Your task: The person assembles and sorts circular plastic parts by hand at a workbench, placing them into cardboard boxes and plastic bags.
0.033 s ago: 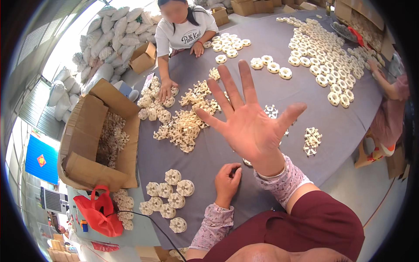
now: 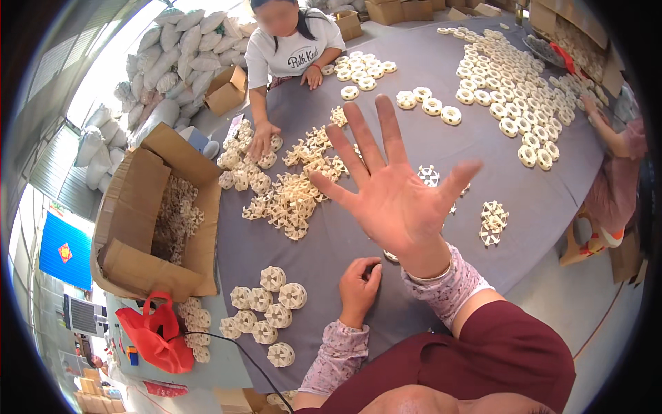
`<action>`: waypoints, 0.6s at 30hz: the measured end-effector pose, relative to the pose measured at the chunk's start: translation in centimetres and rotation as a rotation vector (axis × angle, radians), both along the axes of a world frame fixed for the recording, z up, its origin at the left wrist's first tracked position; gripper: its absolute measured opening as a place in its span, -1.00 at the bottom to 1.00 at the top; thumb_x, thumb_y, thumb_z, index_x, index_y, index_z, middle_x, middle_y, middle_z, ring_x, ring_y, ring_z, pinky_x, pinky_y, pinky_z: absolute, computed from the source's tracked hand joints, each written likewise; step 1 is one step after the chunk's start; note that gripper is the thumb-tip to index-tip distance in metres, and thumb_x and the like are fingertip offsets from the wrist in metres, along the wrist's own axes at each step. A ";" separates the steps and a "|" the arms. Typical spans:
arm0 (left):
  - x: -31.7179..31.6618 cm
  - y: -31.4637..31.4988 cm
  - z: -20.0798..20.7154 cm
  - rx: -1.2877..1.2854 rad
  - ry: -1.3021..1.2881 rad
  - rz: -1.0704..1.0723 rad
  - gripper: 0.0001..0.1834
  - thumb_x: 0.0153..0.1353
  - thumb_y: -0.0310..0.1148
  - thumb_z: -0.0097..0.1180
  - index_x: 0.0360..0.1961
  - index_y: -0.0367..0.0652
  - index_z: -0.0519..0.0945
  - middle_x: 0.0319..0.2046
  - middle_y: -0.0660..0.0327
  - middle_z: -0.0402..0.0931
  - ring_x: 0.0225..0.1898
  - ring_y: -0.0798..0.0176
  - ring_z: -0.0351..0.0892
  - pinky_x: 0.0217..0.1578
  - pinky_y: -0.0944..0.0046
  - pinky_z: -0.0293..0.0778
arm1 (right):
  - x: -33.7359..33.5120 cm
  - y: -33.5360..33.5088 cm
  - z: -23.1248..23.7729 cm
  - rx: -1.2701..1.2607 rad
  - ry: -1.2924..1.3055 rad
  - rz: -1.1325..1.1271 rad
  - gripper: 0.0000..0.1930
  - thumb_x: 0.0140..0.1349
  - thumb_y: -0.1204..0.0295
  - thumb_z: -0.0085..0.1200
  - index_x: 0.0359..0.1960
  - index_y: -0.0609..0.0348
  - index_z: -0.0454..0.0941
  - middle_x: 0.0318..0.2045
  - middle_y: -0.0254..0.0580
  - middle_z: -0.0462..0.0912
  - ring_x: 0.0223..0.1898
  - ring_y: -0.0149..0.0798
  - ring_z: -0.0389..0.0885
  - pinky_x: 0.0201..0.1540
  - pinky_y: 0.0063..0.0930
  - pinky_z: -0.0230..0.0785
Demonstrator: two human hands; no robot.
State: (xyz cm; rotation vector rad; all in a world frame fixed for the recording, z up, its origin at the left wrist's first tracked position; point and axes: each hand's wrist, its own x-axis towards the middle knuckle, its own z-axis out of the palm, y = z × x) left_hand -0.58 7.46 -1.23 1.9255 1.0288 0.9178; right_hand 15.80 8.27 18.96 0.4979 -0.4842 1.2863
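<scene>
My right hand (image 2: 403,200) is raised above the table, palm toward me, fingers spread, holding nothing. Behind it are a white spoked wheel piece (image 2: 428,176) and others partly hidden. My left hand (image 2: 360,291) rests on the grey cloth (image 2: 400,331) with curled fingers. A dark spot shows by its thumb; whether it grips anything I cannot make out. Left of it lie several round, cream slotted pieces (image 2: 278,316). Farther off is a heap of pale spoked pieces (image 2: 293,200). A small cluster of spoked pieces (image 2: 493,223) sits right of my raised hand.
Many cream rings (image 2: 510,96) cover the far right of the table. Across from me a person (image 2: 296,52) touches a pile of round pieces (image 2: 241,162). Another person's arm (image 2: 607,127) reaches in at right. A cardboard box (image 2: 196,248) and red bag (image 2: 158,338) stand at left.
</scene>
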 end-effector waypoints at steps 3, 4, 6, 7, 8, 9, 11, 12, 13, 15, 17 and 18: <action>-1.1 0.9 -1.4 -0.175 -0.195 0.039 -0.86 0.43 -0.37 0.31 -0.10 -0.15 0.81 -0.25 0.27 0.76 -0.43 0.33 0.60 -0.31 0.29 0.54 | 1.3 -2.5 -0.4 0.232 0.009 0.268 0.19 0.13 -0.71 -0.05 0.70 -0.35 0.11 0.67 -0.17 0.18 0.63 0.04 0.22 0.58 0.50 0.03; -1.9 1.8 -1.3 -0.159 -0.201 0.047 -0.86 0.43 -0.37 0.31 -0.10 -0.15 0.81 -0.25 0.27 0.76 -0.43 0.33 0.60 -0.31 0.29 0.54 | 1.6 -2.8 -0.5 0.511 -0.008 0.475 0.11 0.20 -0.69 -0.10 0.66 -0.31 0.24 0.63 -0.05 0.28 0.60 0.06 0.29 0.59 0.38 0.08; -3.1 4.0 0.5 -0.521 -0.696 0.109 -0.70 0.59 -0.22 0.14 0.07 -0.19 0.75 -0.10 0.18 0.76 -0.20 0.30 0.70 -0.16 0.33 0.60 | 2.1 -2.1 -0.2 1.149 -0.149 0.607 -0.06 0.38 -0.51 -0.03 0.55 -0.11 0.43 0.44 0.21 0.53 0.39 0.11 0.60 0.45 0.17 0.40; -3.7 4.4 2.5 -0.502 -0.700 0.120 -0.70 0.59 -0.22 0.14 0.07 -0.19 0.75 -0.10 0.18 0.76 -0.20 0.30 0.70 -0.16 0.33 0.60 | 0.7 -0.7 -1.6 1.221 -0.231 0.563 -0.16 0.44 -0.40 0.00 0.50 -0.04 0.50 0.34 0.25 0.61 0.30 0.12 0.68 0.38 0.09 0.49; -2.6 4.3 6.2 -0.624 -0.877 0.082 -0.61 0.64 -0.14 0.03 0.17 -0.21 0.67 0.02 0.12 0.71 -0.04 0.26 0.69 -0.05 0.33 0.61 | 0.2 0.2 -3.7 1.285 -0.343 0.480 -0.24 0.51 -0.30 0.02 0.44 0.03 0.56 0.24 0.29 0.69 0.21 0.13 0.75 0.31 0.00 0.58; -2.0 3.6 9.1 -0.741 -1.057 0.052 -0.51 0.69 -0.05 -0.09 0.28 -0.23 0.59 0.14 0.06 0.66 0.11 0.21 0.69 0.06 0.33 0.61 | 0.0 -0.3 -9.4 0.674 -0.642 0.345 -0.24 0.54 -0.24 0.02 0.51 0.06 0.44 0.33 0.21 0.61 0.26 0.12 0.70 0.30 0.07 0.58; -1.1 1.4 12.8 -0.606 -1.089 -0.078 -0.38 0.69 0.07 -0.21 0.39 -0.25 0.48 0.26 0.02 0.58 0.30 0.11 0.54 0.28 0.19 0.44 | -2.0 0.4 -10.9 -0.015 -0.783 0.406 -0.19 0.54 -0.20 0.05 0.59 0.10 0.28 0.45 0.11 0.49 0.40 0.10 0.55 0.39 0.13 0.46; -1.2 0.6 13.7 -0.483 -1.118 -0.176 -0.24 0.69 0.19 -0.34 0.50 -0.26 0.37 0.37 -0.03 0.49 0.48 0.02 0.39 0.50 0.05 0.27 | -4.8 1.9 -8.4 -0.075 -0.692 0.640 -0.16 0.51 -0.21 0.09 0.60 0.10 0.25 0.49 0.09 0.44 0.48 0.08 0.46 0.50 0.12 0.35; -2.0 1.0 13.7 -0.544 -1.220 -0.052 -0.20 0.67 0.21 -0.27 0.55 -0.29 0.28 0.42 -0.04 0.43 0.46 -0.07 0.41 0.51 -0.01 0.25 | -5.1 1.9 -7.5 -0.056 -0.705 0.648 -0.16 0.51 -0.21 0.09 0.60 0.10 0.25 0.49 0.09 0.44 0.48 0.08 0.46 0.50 0.12 0.35; -2.9 1.4 13.0 -0.591 -1.168 0.024 -0.18 0.65 0.23 -0.25 0.56 -0.29 0.27 0.44 -0.05 0.40 0.46 -0.09 0.40 0.52 -0.02 0.25 | -5.5 1.9 -6.2 0.060 -0.280 0.665 -0.18 0.56 -0.18 0.02 0.62 0.11 0.19 0.49 0.27 0.41 0.52 0.13 0.40 0.50 0.07 0.35; -3.7 0.4 13.2 -0.693 -1.142 0.019 -0.12 0.60 0.29 -0.13 0.57 -0.28 0.24 0.41 -0.03 0.40 0.42 0.02 0.39 0.46 -0.01 0.28 | -4.3 3.2 -6.0 -0.074 0.105 0.418 -0.20 0.50 -0.12 0.13 0.59 0.02 0.19 0.47 0.17 0.40 0.51 0.12 0.38 0.58 0.10 0.24; -4.4 -0.1 13.6 -0.705 -1.135 0.025 -0.12 0.60 0.29 -0.13 0.57 -0.28 0.24 0.41 -0.03 0.40 0.42 0.02 0.39 0.46 -0.01 0.28 | -2.8 3.6 -5.6 -0.133 0.225 0.304 -0.21 0.52 -0.12 0.11 0.60 0.01 0.18 0.44 0.19 0.43 0.47 0.13 0.42 0.58 0.10 0.25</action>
